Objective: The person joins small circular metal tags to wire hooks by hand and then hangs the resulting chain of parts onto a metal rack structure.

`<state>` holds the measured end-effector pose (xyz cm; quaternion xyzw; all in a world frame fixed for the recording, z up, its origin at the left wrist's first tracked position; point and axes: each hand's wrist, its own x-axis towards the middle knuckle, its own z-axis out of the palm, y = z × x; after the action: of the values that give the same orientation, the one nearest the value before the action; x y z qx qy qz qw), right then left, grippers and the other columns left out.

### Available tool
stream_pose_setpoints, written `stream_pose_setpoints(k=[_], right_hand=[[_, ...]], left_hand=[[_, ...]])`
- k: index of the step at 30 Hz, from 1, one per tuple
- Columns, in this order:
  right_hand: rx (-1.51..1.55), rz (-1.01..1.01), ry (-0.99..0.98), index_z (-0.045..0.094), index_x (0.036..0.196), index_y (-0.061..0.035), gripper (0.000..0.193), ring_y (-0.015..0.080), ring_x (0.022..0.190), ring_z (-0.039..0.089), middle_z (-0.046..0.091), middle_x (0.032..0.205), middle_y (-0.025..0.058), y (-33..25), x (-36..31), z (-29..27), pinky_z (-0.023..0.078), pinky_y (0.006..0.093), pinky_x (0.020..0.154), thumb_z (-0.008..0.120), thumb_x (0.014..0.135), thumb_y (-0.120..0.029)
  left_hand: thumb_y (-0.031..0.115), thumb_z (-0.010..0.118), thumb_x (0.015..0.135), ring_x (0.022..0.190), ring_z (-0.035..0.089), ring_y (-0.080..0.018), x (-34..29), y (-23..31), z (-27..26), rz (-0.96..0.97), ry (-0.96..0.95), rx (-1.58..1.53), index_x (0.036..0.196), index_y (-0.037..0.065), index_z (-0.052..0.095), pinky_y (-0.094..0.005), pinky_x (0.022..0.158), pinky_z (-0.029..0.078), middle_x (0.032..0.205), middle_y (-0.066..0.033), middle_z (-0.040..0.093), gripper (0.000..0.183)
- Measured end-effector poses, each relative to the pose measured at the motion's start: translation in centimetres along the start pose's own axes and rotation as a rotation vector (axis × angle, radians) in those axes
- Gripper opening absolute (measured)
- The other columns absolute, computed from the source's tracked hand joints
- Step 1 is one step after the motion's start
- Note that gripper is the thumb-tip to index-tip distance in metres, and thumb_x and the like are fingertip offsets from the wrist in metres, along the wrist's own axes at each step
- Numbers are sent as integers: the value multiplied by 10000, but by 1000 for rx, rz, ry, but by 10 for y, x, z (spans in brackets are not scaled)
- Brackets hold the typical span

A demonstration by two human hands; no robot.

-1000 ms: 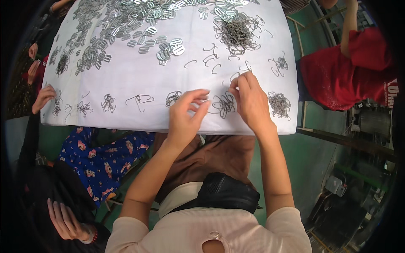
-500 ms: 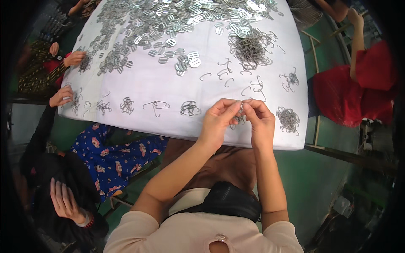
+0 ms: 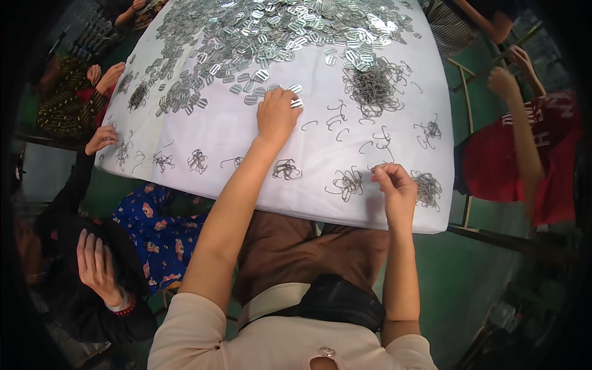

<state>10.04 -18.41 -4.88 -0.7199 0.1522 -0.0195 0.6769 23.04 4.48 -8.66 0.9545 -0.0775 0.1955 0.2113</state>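
My left hand (image 3: 277, 117) is stretched out to the near edge of the flat metal pieces, its fingers curled down on a silvery slotted plate (image 3: 296, 103). Part of that plate is hidden by the fingertips. Near the table's front edge, my right hand (image 3: 398, 190) pinches a thin bent wire hook (image 3: 375, 168) between thumb and forefinger; most of the hook is covered. Just left of this hand lies a loose cluster of wire hooks (image 3: 345, 184). A denser cluster of hooks (image 3: 427, 189) lies close to its right side.
A large heap of slotted plates (image 3: 290, 24) spreads over the far part of the white-covered table (image 3: 246, 139). A tangled pile of wire hooks (image 3: 373, 89) sits at far right. Smaller hook clusters (image 3: 285, 169) line the front edge. Other people's hands (image 3: 102, 139) work at the left.
My hands were together over the front cluster. My left hand has moved away, far and left, to the plates; my right stays near the front edge, slightly right. The view has shifted slightly.
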Motion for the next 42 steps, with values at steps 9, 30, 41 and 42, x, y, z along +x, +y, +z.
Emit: stream_pose_setpoints(k=[9,30,41,42], right_hand=[[47,-191,-115,615,821,12,141,79,680,547,630,763,27,-36,8,38,439,225,626,641,821,-126],[-354,-464,-38,599,795,-19,78,219,837,559,592,923,79,-49,9,42,436,310,696,633,796,-88],[-462,-519,-33,622,797,-16,72,244,861,558,566,935,95,-52,20,45,438,328,756,661,764,-66],[-470,-532,-37,623,797,-16,75,248,864,558,564,938,99,-53,21,45,439,331,753,664,761,-67]], left_hand=[[71,626,820,691,632,-128,-45,60,-51,-458,-320,-1238,960,-12,588,-232,591,499,837,-89,638,167],[77,590,823,698,607,-244,-32,13,-40,-96,192,-577,896,13,635,-321,640,482,810,-111,636,107],[188,680,736,854,592,-238,49,-29,11,-47,-108,77,883,69,662,-354,761,452,903,-92,642,190],[181,691,724,838,600,-240,51,-27,11,-23,-100,69,869,70,660,-344,744,458,889,-98,646,185]])
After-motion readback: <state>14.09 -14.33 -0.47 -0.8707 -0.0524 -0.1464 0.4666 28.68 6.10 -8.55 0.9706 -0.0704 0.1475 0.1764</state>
